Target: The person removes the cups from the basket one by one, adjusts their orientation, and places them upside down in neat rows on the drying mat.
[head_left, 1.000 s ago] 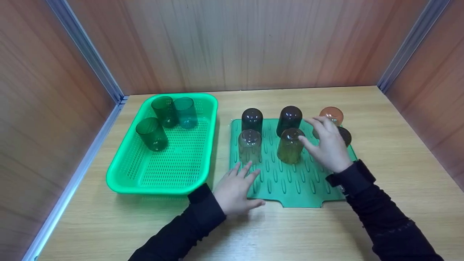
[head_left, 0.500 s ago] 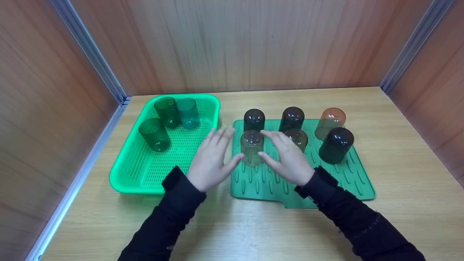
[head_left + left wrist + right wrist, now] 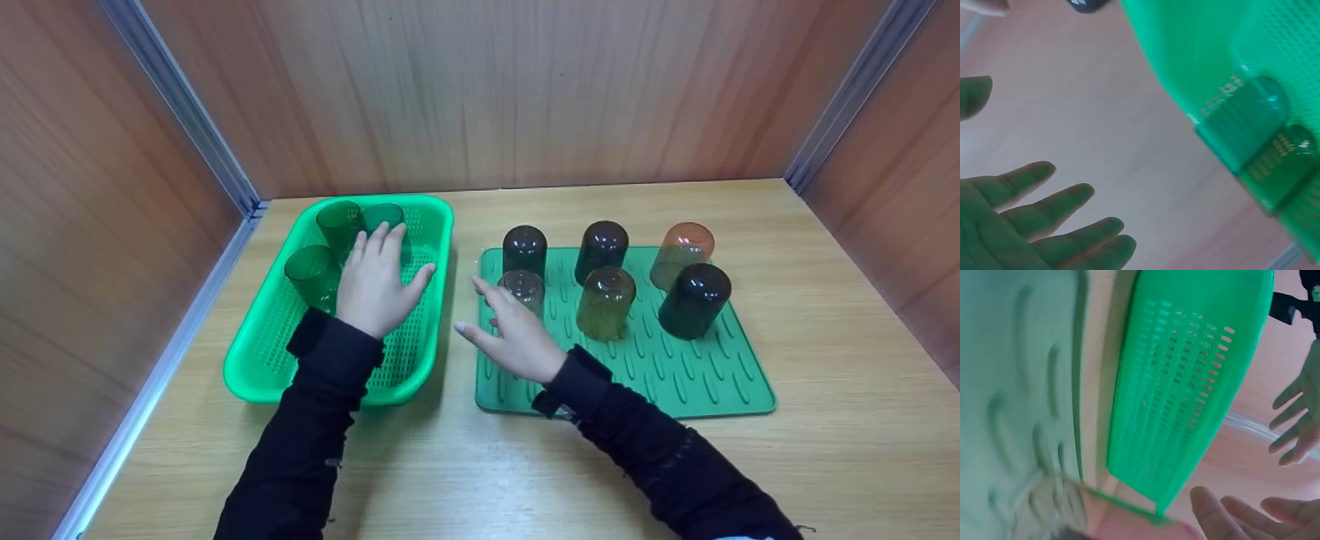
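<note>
My left hand (image 3: 379, 281) hovers over the green basket (image 3: 442, 322) with its fingers extended and holds nothing. Just beyond the fingertips stands a teal drinking glass (image 3: 384, 215), partly hidden by them. Two dark green glasses (image 3: 339, 223) are also in the basket, the front green glass (image 3: 310, 274) left of the hand. Over the left part of a green ridged mat (image 3: 712, 382), my right hand (image 3: 517, 337) spreads its fingers, with nothing held. Behind it is a clear upside-down glass (image 3: 526, 286), partly covered. In the left wrist view, bare fingers (image 3: 1055, 208) show beside the basket.
Several more glasses stand upside down on the mat: a yellowish glass (image 3: 606, 306), a dark glass (image 3: 694, 301), an orange-tinted glass (image 3: 684, 253) and dark glasses (image 3: 601, 251) at the back. Wood-grain panels (image 3: 510, 90) enclose the table (image 3: 480, 480) behind and at both sides.
My left hand has moved left and away from me, from the mat's front edge to above the basket. My right hand has left the glasses at the mat's right and moved left.
</note>
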{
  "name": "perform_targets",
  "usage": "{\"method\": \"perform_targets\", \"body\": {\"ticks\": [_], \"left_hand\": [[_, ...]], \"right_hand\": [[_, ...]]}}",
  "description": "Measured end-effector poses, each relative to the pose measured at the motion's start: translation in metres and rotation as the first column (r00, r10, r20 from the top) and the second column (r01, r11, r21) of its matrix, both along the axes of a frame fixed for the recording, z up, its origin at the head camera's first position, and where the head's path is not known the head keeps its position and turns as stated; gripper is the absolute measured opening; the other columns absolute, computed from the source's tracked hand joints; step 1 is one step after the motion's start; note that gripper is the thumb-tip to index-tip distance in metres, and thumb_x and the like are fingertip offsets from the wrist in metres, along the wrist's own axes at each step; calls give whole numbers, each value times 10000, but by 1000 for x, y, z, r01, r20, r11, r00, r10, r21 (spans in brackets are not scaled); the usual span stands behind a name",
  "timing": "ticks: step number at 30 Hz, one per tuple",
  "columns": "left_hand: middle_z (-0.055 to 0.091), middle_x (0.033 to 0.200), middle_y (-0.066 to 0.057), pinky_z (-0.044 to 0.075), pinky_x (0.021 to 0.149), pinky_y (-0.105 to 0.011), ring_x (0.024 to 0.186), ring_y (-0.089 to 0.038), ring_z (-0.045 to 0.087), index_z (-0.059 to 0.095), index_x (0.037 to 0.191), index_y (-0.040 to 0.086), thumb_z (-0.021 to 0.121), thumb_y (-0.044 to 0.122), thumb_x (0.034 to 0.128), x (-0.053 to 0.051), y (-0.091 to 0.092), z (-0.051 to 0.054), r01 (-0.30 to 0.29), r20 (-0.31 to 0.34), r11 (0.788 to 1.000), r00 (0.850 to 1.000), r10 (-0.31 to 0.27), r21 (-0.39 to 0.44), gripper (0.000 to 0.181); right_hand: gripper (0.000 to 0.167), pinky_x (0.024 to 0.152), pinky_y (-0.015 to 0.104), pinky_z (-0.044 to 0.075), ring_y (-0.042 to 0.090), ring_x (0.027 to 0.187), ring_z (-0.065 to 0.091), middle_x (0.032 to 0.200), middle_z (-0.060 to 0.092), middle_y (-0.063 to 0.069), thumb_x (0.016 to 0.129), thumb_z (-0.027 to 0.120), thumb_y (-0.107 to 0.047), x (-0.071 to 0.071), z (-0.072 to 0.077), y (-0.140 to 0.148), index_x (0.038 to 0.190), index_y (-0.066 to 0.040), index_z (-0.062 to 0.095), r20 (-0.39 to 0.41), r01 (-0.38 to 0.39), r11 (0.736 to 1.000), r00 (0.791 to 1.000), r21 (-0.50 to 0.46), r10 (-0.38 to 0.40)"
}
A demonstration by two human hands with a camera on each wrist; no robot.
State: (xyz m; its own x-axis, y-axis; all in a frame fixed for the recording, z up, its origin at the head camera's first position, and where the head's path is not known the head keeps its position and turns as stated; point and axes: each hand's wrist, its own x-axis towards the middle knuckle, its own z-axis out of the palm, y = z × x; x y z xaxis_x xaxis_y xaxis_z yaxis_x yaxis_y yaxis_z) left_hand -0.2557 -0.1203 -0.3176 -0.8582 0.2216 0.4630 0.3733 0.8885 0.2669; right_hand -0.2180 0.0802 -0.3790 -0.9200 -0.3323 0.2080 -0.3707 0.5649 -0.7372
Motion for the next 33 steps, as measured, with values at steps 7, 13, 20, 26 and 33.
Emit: {"method": "perform_targets", "body": {"ticks": [7,13,20,26,33], "left_hand": [[357,1432,-287,247,1048,-616,1313,-539,265,375,1413,-11,624,440,862,-18,-20,-8,-140,98,990,985,142,-31,755],[219,1470,-346,174,1072,-622,1347,-549,145,211,1459,-65,567,472,891,-33,-41,-7,-269,288,960,916,279,-74,859],[303,1379,-418,240,1059,-578,1295,-544,267,213,1395,-188,498,440,923,-40,-61,-9,-296,427,947,845,322,-127,836],[518,1195,-367,387,919,-591,1123,-525,460,396,1314,-131,484,402,940,-41,-71,-14,-288,490,947,811,320,-143,657],[590,1069,-313,453,814,-568,986,-497,558,509,1181,-80,470,262,959,-43,-77,-15,-301,476,944,816,327,-133,410]], "right_hand": [[929,1084,459,289,273,1383,283,1523,265,151,857,487,-658,-9,-15,-28,1513,-89,157,192,10,1000,981,16,-13],[877,1082,433,299,244,1377,306,1517,291,128,871,531,-598,-14,-27,-46,1504,-90,199,186,-48,998,981,-37,54],[741,1083,428,298,255,1368,320,1500,322,111,914,589,-388,-15,-35,-54,1492,-103,222,269,-78,957,950,-279,156],[766,1109,431,248,272,1402,244,1528,257,125,908,598,-351,-13,-39,-58,1496,-68,197,290,-37,940,946,-339,142],[667,1047,360,362,281,1316,400,1452,375,177,931,567,-171,-11,-43,-66,1480,-34,214,277,-55,853,933,-519,229]]}}
